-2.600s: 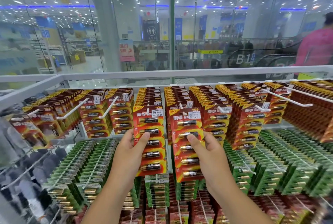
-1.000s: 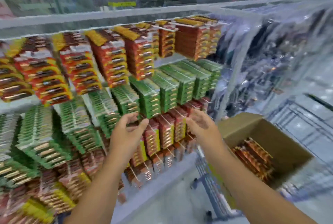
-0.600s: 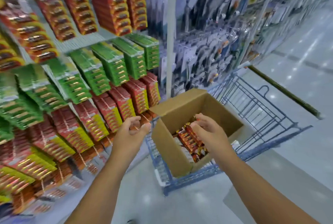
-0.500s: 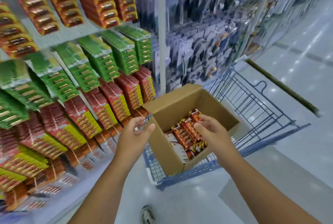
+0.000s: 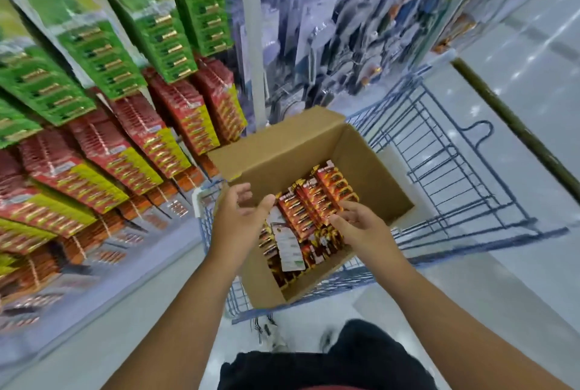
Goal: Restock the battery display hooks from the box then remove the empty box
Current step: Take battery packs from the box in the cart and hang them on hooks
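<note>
- Left hand [image 5: 238, 217] and right hand [image 5: 361, 225] hover over the box [image 5: 370, 166], fingers loosely spread, each grip holding nothing.
- The box, brown card with flaps up, sits in a blue wire cart [image 5: 455, 170]; red battery packs [image 5: 317, 201] lie inside, leaving bare floor at its far right.
- Left, the display [image 5: 131, 107] hangs crowded with green and red packs, blurred.
- Hooks are hidden.

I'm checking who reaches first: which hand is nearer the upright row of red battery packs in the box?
Right. The right hand touches the red battery packs; the left hand hovers beside them.
</note>
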The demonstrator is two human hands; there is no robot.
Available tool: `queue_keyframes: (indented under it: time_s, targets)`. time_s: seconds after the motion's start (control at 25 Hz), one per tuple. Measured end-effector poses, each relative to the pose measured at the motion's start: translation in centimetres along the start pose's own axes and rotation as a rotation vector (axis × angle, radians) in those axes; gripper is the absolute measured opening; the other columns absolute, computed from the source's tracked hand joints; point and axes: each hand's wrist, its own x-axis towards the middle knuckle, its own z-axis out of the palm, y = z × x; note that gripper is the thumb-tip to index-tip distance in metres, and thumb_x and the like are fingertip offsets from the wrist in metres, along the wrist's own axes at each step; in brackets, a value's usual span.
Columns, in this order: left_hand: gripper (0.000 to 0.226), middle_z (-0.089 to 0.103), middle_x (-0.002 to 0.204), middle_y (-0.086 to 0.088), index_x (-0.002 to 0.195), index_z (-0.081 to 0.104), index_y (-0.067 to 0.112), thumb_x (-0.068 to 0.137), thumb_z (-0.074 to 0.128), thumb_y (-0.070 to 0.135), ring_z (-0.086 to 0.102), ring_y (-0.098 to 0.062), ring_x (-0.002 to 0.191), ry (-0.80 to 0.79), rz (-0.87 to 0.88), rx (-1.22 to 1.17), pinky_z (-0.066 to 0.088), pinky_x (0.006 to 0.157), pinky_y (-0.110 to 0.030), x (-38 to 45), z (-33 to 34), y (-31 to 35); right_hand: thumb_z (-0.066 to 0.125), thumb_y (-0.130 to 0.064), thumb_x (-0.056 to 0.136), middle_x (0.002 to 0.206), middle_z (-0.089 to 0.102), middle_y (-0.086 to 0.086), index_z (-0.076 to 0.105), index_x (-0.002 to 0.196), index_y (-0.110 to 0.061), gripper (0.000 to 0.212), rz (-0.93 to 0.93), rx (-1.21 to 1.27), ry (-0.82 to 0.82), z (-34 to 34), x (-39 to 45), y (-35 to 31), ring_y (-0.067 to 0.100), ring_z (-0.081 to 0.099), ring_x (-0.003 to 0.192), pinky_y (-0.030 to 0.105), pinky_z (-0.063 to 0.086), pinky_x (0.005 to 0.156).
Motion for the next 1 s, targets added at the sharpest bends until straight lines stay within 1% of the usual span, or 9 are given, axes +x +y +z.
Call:
queue_keyframes:
  time_s: [0.08,0.16,0.24,0.44,0.6,0.72,0.8,0.88,1.0]
  targets:
    - [0.055,0.056,0.131,0.006,0.142,0.052,0.023,0.095,0.072,0.042,0.058,-0.003,0.096,0.048,-0.062,-0.021,0.042,0.071,-0.018,1.2,1.7,-0.5,0.071,-0.042,0.096,0.119,0.065,-0.013,0.061,0.127,-0.041,0.032,0.038,-0.066,-0.076,0.1,2.7,0.5,0.000,0.060,0.106,0.018,0.049,0.077]
    - [0.056,0.056,0.133,0.008,0.142,0.051,0.026,0.094,0.073,0.043,0.059,0.000,0.095,0.085,-0.109,-0.027,0.040,0.069,-0.014,2.3,3.6,-1.3,0.070,-0.043,0.097,0.122,0.064,-0.013,0.061,0.133,-0.038,0.037,0.077,-0.134,-0.152,0.5,5.9,1.4,0.006,0.060,0.110,0.027,0.053,0.092]
    - [0.056,0.057,0.136,0.008,0.142,0.051,0.029,0.093,0.074,0.045,0.063,-0.003,0.099,0.147,-0.153,-0.040,0.046,0.076,-0.019,3.3,5.7,-2.3,0.069,-0.043,0.097,0.124,0.062,-0.012,0.058,0.135,-0.037,0.039,0.129,-0.195,-0.252,1.0,9.2,2.3,0.011,0.058,0.117,0.030,0.047,0.099]
    - [0.056,0.056,0.136,0.013,0.140,0.051,0.034,0.092,0.071,0.053,0.061,-0.008,0.113,0.297,-0.293,-0.014,0.052,0.099,-0.035,4.9,11.3,-4.5,0.070,-0.038,0.097,0.118,0.064,-0.004,0.062,0.131,-0.026,0.036,0.185,-0.381,-0.470,2.8,16.4,5.2,0.010,0.059,0.098,0.020,0.046,0.071]
    - [0.057,0.059,0.141,0.009,0.146,0.050,0.030,0.095,0.070,0.047,0.061,-0.013,0.122,0.384,-0.464,-0.077,0.050,0.093,-0.030,7.6,14.9,-8.2,0.071,-0.042,0.095,0.128,0.068,0.002,0.061,0.136,-0.019,0.049,0.188,-0.555,-0.546,6.4,21.1,9.7,0.023,0.065,0.112,0.031,0.051,0.090]
    - [0.048,0.063,0.138,0.004,0.145,0.051,0.025,0.101,0.064,0.042,0.063,-0.017,0.121,0.409,-0.594,-0.059,0.048,0.076,-0.023,9.5,16.9,-12.2,0.071,-0.041,0.096,0.137,0.065,0.002,0.060,0.139,-0.015,0.052,0.252,-0.564,-0.598,9.9,22.7,13.7,0.028,0.064,0.123,0.030,0.050,0.092]
    - [0.042,0.064,0.134,0.001,0.141,0.053,0.024,0.103,0.060,0.041,0.065,-0.020,0.117,0.413,-0.652,-0.003,0.046,0.070,-0.023,10.9,17.8,-15.0,0.071,-0.051,0.089,0.139,0.066,0.004,0.062,0.139,-0.020,0.060,0.292,-0.568,-0.617,12.7,23.4,16.1,0.029,0.065,0.122,0.039,0.056,0.098]
    - [0.040,0.063,0.133,-0.001,0.139,0.054,0.025,0.103,0.058,0.042,0.065,-0.023,0.116,0.418,-0.703,0.054,0.047,0.076,-0.031,12.5,18.4,-17.3,0.073,-0.057,0.081,0.135,0.067,0.006,0.061,0.138,-0.020,0.068,0.348,-0.586,-0.614,15.5,24.3,18.3,0.030,0.066,0.117,0.039,0.058,0.093]
    - [0.039,0.063,0.136,-0.003,0.142,0.054,0.022,0.106,0.055,0.038,0.063,-0.027,0.121,0.412,-0.739,0.113,0.042,0.080,-0.032,13.8,19.0,-19.2,0.079,-0.044,0.080,0.128,0.066,0.008,0.060,0.134,-0.016,0.064,0.435,-0.586,-0.532,18.4,25.1,20.3,0.029,0.066,0.109,0.030,0.056,0.073]
